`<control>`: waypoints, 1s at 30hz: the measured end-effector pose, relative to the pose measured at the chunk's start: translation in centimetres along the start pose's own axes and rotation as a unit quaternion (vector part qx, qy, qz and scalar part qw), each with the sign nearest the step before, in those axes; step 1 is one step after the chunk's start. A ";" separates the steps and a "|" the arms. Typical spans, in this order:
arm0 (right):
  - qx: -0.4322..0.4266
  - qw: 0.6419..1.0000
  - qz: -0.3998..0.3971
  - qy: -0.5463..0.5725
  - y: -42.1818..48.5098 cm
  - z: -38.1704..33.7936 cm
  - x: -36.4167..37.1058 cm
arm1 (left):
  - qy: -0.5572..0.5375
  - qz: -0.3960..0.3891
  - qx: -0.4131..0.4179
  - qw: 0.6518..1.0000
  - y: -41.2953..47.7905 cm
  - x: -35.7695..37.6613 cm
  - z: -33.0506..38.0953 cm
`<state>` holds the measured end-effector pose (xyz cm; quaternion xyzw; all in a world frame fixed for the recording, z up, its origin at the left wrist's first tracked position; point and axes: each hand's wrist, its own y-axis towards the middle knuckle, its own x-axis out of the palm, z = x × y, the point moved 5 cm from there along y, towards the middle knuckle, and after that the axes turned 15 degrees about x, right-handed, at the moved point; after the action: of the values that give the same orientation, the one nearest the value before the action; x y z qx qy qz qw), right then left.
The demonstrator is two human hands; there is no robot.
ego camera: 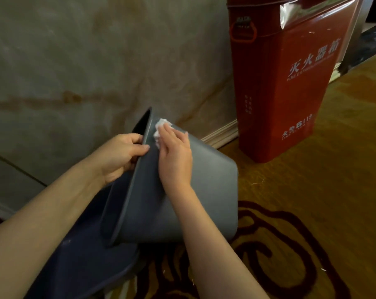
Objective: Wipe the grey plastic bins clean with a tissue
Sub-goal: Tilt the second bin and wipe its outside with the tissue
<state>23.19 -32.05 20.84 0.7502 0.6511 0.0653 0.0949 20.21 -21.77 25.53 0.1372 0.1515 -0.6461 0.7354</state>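
Note:
A grey plastic bin (204, 190) lies tipped on its side in the middle of the view, its mouth facing left. My left hand (120, 156) grips the bin's upper rim, fingers curled over the edge. My right hand (175, 156) lies flat on the bin's outer wall near the rim and presses a crumpled white tissue (161, 128) against it. A second, darker grey bin (85, 255) lies under the first at the lower left, partly hidden by my left forearm.
A tall red fire-extinguisher box (284, 83) stands on the floor at the upper right, close to the bin. A stained beige wall (85, 61) with a skirting board fills the left and top. The floor is yellow carpet (333, 190) with dark red swirls.

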 end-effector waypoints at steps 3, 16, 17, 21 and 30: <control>0.101 0.994 0.038 -0.005 0.3 4.8 -2.5 | -0.004 0.009 -0.015 1.000 -0.8 0.1 -1.4; 0.331 0.939 0.017 -0.087 -4.5 15.6 -8.8 | -0.012 0.045 -0.047 0.998 0.9 0.4 -3.1; 0.283 0.954 -0.019 -0.093 -5.2 13.6 -7.7 | -0.012 0.046 -0.045 0.998 1.0 0.5 -3.0; 0.097 0.990 -0.033 -0.094 -9.9 5.9 -3.1 | -0.015 0.048 -0.044 0.998 1.2 0.5 -2.9; 0.217 0.964 0.071 -0.138 -10.7 13.7 -9.5 | 0.004 0.041 -0.037 0.998 1.0 0.9 -2.6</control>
<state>14.53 -40.80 5.35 0.7991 0.5750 -0.1748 0.0141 21.15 -21.42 22.75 0.1187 0.1720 -0.6087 0.7654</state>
